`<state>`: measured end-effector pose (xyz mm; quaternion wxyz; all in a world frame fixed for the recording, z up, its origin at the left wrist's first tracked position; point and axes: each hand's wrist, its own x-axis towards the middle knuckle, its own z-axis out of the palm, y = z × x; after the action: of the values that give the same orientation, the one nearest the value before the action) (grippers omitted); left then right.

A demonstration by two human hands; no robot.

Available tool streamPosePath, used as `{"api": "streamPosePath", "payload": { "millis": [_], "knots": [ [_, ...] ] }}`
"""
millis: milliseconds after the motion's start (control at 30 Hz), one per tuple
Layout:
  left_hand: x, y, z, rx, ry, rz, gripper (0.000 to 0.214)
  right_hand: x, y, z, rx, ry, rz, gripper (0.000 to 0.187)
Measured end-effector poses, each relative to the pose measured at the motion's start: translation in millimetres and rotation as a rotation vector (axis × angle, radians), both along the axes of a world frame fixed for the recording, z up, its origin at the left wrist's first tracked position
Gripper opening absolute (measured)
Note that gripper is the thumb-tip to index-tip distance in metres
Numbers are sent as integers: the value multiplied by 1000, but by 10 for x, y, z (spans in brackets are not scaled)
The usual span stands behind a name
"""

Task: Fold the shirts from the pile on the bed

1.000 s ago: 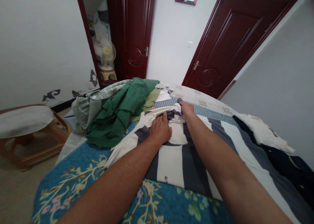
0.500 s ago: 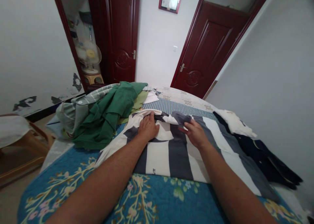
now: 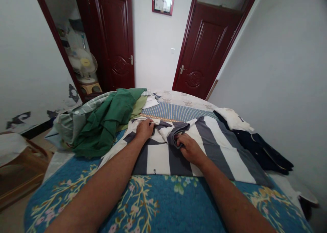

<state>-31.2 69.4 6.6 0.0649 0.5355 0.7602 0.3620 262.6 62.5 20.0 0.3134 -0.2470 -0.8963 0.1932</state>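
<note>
One heap of clothes (image 3: 107, 122) sits leftmost, seemingly to leave the floral quilt (image 3: 178, 205) free for the spread striped shirt (image 3: 158, 160). The left hand (image 3: 145, 129) pinches that shirt's far edge, apparently steadying it; the right hand (image 3: 190, 148) is closed on its grey sleeve end (image 3: 172, 135), probably controlling the loose cloth. Rightmost lie two garments: one white top (image 3: 233, 120), one navy piece (image 3: 260, 153).

2 arms (image 3: 102, 178) reach forward, left hand (image 3: 144, 129) pinching, right hand (image 3: 189, 148) curled.
</note>
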Motion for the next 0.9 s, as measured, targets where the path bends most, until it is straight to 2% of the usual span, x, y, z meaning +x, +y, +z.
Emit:
{"api": "streamPosePath", "payload": {
  "millis": [100, 233, 333, 500, 600, 700, 767, 800, 900],
  "knots": [
    [-81, 33, 20, 10, -42, 60, 30, 97, 119, -104, 45, -112, -73, 32],
    [-180, 87, 32, 91, -279, 126, 29, 246, 300, -189, 65, -67, -221, 25],
    [-222, 127, -6, 165, -399, 148, 25, 238, 279, -134, 28, -5, -144, 22],
    [-261, 185, -85, 197, -522, 218, 26, 53, 31, 15, 22, 209, -88, 24],
    [-274, 219, -71, 207, -646, 204, 36, -37, -55, 29, 98, 88, 50, 31],
    [-291, 221, -3, 222, -753, 165, 46, -89, -40, -38, 162, -75, 156, 35],
    [-299, 183, 54, 240, -717, 136, 47, -105, 3, -103, 165, -108, 167, 34],
    [-297, 151, 84, 248, -631, 110, 45, -107, 28, -133, 156, -93, 164, 35],
    [-239, 8, 172, 267, -190, -95, 35, -97, 95, -191, 100, 54, 136, 37]
  ]
}}
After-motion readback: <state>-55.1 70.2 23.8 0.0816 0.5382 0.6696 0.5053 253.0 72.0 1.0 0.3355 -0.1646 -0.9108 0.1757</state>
